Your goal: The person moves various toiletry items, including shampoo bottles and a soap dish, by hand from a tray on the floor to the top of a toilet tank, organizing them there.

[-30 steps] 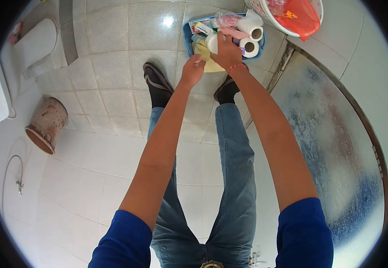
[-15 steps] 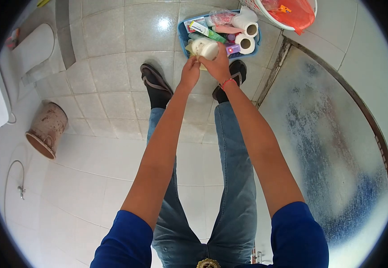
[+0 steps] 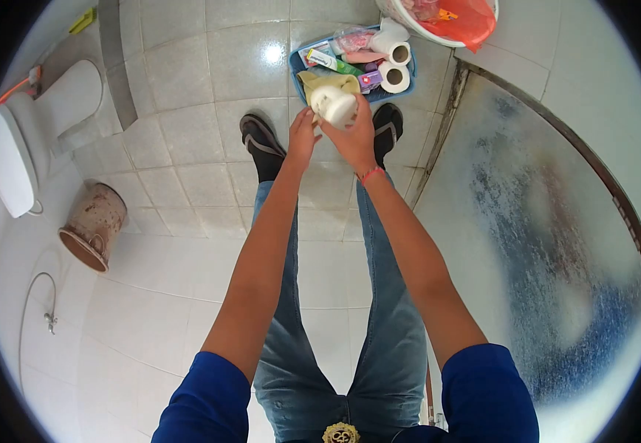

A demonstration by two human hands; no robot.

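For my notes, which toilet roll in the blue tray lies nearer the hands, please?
The front roll, by the right foot; the other roll lies behind it.

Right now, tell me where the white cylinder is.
Head view, upper centre: the white cylinder sits in the right hand, the left hand close beside it, above the near edge of the blue tray.

A floor (image 3: 180, 177) of pale glossy tiles shows a bright glare (image 3: 274, 53) near the top. A white toilet (image 3: 10, 162) stands at the left, a rusty bucket (image 3: 91, 225) near it. A mottled curved panel (image 3: 542, 244) fills the right.
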